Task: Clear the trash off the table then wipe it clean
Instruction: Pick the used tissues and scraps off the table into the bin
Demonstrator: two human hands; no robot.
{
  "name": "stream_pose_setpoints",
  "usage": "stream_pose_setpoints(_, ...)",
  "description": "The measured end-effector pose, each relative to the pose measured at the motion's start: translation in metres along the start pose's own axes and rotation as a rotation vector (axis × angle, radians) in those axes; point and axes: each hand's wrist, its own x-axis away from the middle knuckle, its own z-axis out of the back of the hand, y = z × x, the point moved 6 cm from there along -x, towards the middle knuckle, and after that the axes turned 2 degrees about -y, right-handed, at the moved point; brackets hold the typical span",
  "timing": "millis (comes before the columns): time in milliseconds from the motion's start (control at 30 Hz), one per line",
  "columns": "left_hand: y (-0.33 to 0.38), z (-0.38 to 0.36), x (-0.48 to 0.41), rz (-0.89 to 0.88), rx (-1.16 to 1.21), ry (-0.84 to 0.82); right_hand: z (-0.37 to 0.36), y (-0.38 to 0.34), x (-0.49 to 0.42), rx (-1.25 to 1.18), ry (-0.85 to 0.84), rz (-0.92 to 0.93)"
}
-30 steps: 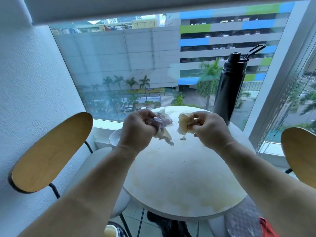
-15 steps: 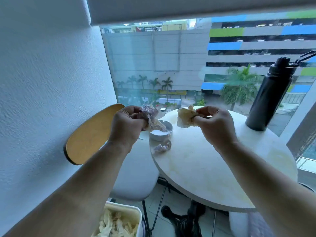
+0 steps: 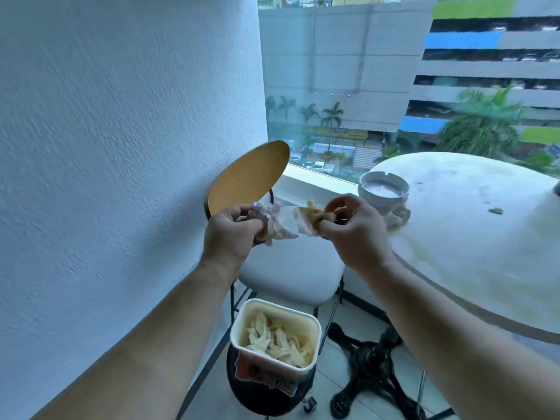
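A rough white wall point(image 3: 121, 147) fills the left side, and a window point(image 3: 333, 86) beyond it looks onto grey buildings and palms. The round white table point(image 3: 472, 253) sits at the right on a black pedestal base point(image 3: 369, 362), its top smeared with faint stains. Near its left rim stands a white ashtray point(image 3: 383, 189), with a loose crumpled wad point(image 3: 397, 216) just beside it and a small dark scrap point(image 3: 495, 211) further in. A chair point(image 3: 248, 177) with an oval wooden back stands against the wall. In front of its pale seat, a cream-rimmed bin point(image 3: 274, 338) on the floor holds crumpled paper.

Both hands are raised over the chair seat, off the table's left edge. The left hand point(image 3: 233, 234) is fisted around a purplish-white tissue wad point(image 3: 274, 222), which sticks out rightward and slightly down. The right hand point(image 3: 354, 234) pinches a tan paper wad point(image 3: 312, 214) in curled fingertips, its free end pointing left. The two wads face end to end. Motion blur makes it unclear whether they touch.
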Motion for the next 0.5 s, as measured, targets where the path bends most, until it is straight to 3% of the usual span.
stream_pose_setpoints(267,-0.097,0.016,0.011,0.197,-0.077,0.008,-0.067,0.077,0.029,0.108,-0.230,-0.164)
stream_pose_setpoints(500,-0.210,0.026,0.016,0.404,-0.378,0.127,-0.101,0.173,0.069,0.242,-0.378,-0.344)
